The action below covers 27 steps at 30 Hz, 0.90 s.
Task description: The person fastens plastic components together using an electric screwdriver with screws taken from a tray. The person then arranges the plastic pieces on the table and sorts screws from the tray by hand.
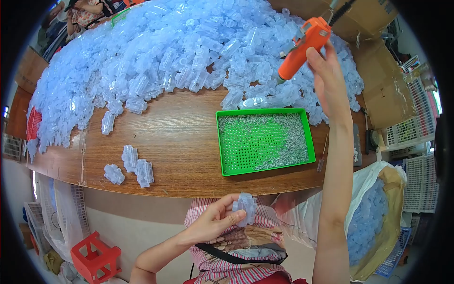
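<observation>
At the front edge of the counter (179, 137), the left grip (218, 218) pinches a clear plastic piece (245, 208), seemingly to leave its top free; the right grip (327, 78) grasps an orange driver (302, 49), fingers largely hidden; a green tray (220, 142) lies between, presumably for reach.

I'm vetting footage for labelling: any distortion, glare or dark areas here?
Head view: fisheye distortion bows the front edge of the brown wooden table, and the corners go black; head view: small white glints dot the heaped translucent bluish plastic pieces; head view: the orange cylindrical power tool looks readable.
</observation>
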Available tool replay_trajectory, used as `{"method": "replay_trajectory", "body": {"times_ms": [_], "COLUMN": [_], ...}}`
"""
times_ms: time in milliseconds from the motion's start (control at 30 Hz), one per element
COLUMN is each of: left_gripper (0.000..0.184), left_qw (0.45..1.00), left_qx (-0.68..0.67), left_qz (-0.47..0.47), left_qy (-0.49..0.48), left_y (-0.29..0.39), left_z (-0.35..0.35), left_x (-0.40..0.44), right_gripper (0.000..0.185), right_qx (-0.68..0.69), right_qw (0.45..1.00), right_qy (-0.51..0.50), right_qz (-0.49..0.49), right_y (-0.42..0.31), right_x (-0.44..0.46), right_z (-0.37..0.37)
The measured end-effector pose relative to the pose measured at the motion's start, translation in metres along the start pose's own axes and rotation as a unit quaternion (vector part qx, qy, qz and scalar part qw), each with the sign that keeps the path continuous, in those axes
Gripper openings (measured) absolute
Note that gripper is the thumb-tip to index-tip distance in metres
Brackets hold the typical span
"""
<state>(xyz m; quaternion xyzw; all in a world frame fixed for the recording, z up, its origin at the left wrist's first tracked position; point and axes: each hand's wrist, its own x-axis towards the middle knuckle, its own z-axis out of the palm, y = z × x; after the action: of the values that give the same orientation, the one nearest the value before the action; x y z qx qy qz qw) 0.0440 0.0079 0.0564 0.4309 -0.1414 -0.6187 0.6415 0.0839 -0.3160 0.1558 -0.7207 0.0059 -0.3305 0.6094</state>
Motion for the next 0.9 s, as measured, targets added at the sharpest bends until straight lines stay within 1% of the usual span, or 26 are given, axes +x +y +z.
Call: {"method": "replay_trajectory", "body": {"times_ms": [33, 133, 167, 267, 300, 400, 467, 567, 700, 800, 900], "left_gripper": [0.040, 0.040, 0.038, 0.035, 0.035, 0.035, 0.034, 0.034, 0.033, 0.032, 0.031], "left_qw": [1.000, 0.993, 0.994, 0.989, 0.989, 0.993, 0.992, 0.991, 0.989, 0.989, 0.987], "left_qx": [-0.007, -0.082, -0.051, -0.117, -0.109, -0.096, -0.101, -0.092, -0.093, -0.096, -0.112], "left_qz": [-0.023, -0.080, -0.085, -0.079, -0.080, -0.038, -0.013, 0.011, 0.032, 0.023, 0.036], "left_qy": [0.009, 0.014, 0.037, 0.046, 0.053, 0.058, 0.077, 0.097, 0.108, 0.108, 0.110], "left_y": [-0.005, -0.026, -0.030, -0.051, -0.058, -0.056, -0.059, -0.066, -0.070, -0.068, -0.070], "left_z": [0.001, -0.004, -0.004, -0.005, -0.006, -0.001, 0.000, 0.000, 0.002, 0.003, 0.003], "left_x": [0.000, 0.003, 0.003, 0.009, 0.012, 0.015, 0.018, 0.020, 0.021, 0.020, 0.020], "right_gripper": [0.054, 0.043, 0.031, 0.031, 0.032, 0.046, 0.059, 0.064, 0.070, 0.072, 0.072], "right_qx": [0.026, -0.102, -0.097, 0.040, 0.039, 0.154, 0.121, 0.129, 0.130, 0.184, 0.200], "right_qw": [0.999, 0.994, 0.993, 0.997, 0.992, 0.979, 0.982, 0.976, 0.980, 0.969, 0.968], "right_qy": [0.015, 0.041, 0.061, 0.048, 0.042, -0.069, -0.089, -0.075, -0.027, -0.022, -0.014], "right_qz": [0.027, 0.005, -0.005, 0.051, 0.111, 0.109, 0.114, 0.155, 0.150, 0.160, 0.149], "right_y": [0.007, 0.015, 0.016, -0.006, -0.008, 0.002, 0.001, -0.001, 0.009, 0.013, 0.018], "right_x": [0.005, 0.004, 0.002, -0.028, -0.040, -0.069, -0.087, -0.109, -0.125, -0.127, -0.128], "right_z": [0.000, -0.003, -0.003, 0.024, 0.031, 0.057, 0.074, 0.089, 0.099, 0.100, 0.100]}}
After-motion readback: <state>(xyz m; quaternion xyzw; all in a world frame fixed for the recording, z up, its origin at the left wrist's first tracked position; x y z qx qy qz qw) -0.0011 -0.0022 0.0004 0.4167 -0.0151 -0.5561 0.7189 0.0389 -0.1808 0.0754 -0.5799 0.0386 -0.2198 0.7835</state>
